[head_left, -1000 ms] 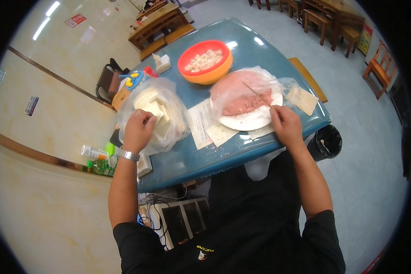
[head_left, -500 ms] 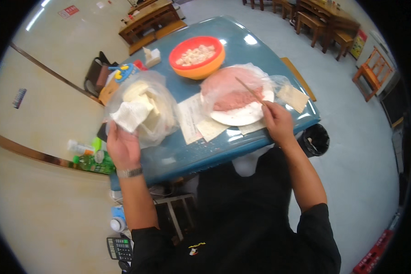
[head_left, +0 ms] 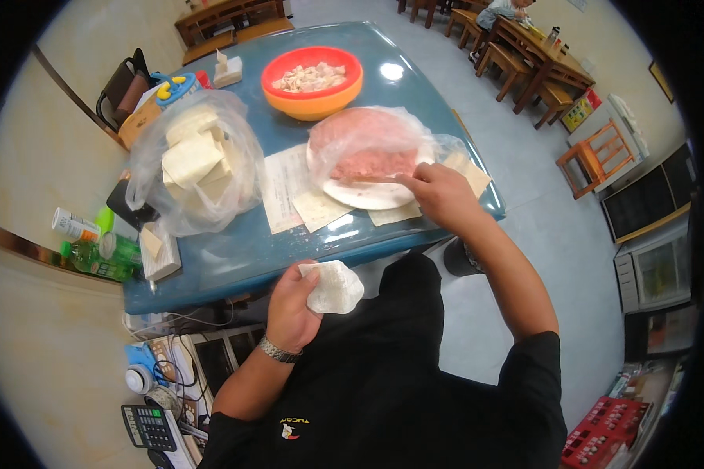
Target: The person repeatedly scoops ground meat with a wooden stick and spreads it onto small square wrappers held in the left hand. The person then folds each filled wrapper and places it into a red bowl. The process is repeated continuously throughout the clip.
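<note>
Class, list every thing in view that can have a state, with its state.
Left hand: holding pale sheet
Right hand: gripping stick
Bag: open, stacked sheets inside
Bowl: upright, holding pale pieces
Plate: holding minced meat
Minced meat: partly plastic-covered
Green bottle: capped
Calculator: on or off unclear
Metal wristband: fastened

Gap between left bag point(head_left: 203, 213), plate point(head_left: 377, 197); bowl point(head_left: 313, 106) blocks beyond.

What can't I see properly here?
In the head view:
- Most fingers of the left hand: under the wrapper it holds.
- Back end of the thin stick: inside the right hand.
- Lower wrappers in the plastic bag: under upper wrappers.
- Top of the far seated person: cut off by the upper edge.
</note>
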Demonstrator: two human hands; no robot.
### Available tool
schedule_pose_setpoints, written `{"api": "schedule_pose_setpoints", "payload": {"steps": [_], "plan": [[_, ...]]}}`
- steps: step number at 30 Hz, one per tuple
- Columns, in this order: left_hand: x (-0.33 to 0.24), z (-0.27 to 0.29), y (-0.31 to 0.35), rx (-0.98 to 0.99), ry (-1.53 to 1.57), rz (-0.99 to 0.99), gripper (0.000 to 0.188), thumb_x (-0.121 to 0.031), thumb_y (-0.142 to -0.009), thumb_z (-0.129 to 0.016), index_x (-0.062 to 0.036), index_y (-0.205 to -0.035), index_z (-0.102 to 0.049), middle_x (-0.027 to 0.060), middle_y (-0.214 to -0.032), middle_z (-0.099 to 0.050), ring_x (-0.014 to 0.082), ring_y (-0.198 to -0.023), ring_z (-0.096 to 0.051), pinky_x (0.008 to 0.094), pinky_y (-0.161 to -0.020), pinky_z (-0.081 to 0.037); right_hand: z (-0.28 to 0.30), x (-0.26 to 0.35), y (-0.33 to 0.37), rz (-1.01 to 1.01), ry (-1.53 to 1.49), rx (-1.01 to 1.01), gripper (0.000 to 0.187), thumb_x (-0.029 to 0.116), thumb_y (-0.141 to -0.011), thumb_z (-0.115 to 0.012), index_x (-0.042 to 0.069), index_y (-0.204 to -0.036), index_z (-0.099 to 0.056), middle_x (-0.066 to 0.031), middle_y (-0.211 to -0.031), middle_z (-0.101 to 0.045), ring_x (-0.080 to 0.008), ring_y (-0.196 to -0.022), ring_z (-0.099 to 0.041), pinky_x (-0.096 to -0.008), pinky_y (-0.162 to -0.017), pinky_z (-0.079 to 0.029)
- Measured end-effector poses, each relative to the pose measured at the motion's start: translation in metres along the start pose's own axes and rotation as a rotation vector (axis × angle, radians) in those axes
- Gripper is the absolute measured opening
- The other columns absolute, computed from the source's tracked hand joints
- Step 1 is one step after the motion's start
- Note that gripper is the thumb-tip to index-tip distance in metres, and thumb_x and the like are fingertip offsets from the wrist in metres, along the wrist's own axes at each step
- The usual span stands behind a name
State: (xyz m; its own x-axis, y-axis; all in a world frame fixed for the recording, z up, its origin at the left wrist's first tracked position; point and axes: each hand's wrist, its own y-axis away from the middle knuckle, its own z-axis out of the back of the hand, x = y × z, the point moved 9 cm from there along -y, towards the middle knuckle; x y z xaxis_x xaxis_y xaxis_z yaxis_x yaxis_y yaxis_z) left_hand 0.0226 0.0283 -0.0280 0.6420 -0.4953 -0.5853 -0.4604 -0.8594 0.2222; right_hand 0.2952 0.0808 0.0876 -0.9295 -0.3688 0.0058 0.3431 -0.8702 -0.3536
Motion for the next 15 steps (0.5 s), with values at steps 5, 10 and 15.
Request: {"api": "schedule_pose_setpoints", "payload": {"steps": [5, 10, 15], "plan": [[-0.010, -0.001, 0.007, -0.031, 0.022, 0.025, 0.033, -0.010, -0.108, -0.060, 0.0024, -0.138, -0.057, 0.0166, -0.131, -0.069, 0.0286, -0.119, -0.069, 0.0443, -0.104, -0.056, -0.009, 0.004, -0.018, 0.069, 0.063, -0.002, 0.044, 0.004, -0.088, -0.065, 0.017, -0.129, -0.075, -0.0076, -0.107, -0.065, -0.0289, -0.098, -0.066, -0.0396, -0.084, -0.054], [-0.007, 0.011, 0.010, 0.026, 0.033, 0.020, 0.031, -0.010, -0.107, -0.059, 0.0028, -0.135, -0.060, 0.0176, -0.130, -0.070, 0.0303, -0.120, -0.070, 0.0458, -0.106, -0.056, -0.017, -0.014, -0.012, 0.071, 0.090, 0.089, 0.047, 0.005, -0.086, -0.067, 0.017, -0.131, -0.076, -0.0071, -0.108, -0.066, -0.0286, -0.098, -0.066, -0.0409, -0.085, -0.054], [-0.007, 0.007, 0.008, 0.085, 0.206, 0.006, 0.031, -0.013, -0.107, -0.057, 0.0026, -0.134, -0.061, 0.0183, -0.131, -0.070, 0.0337, -0.123, -0.069, 0.0499, -0.109, -0.054, -0.021, -0.022, -0.007, -0.017, 0.028, 0.146, 0.045, 0.006, -0.087, -0.066, 0.017, -0.130, -0.077, -0.0088, -0.103, -0.068, -0.0303, -0.098, -0.068, -0.0425, -0.083, -0.056]]}}
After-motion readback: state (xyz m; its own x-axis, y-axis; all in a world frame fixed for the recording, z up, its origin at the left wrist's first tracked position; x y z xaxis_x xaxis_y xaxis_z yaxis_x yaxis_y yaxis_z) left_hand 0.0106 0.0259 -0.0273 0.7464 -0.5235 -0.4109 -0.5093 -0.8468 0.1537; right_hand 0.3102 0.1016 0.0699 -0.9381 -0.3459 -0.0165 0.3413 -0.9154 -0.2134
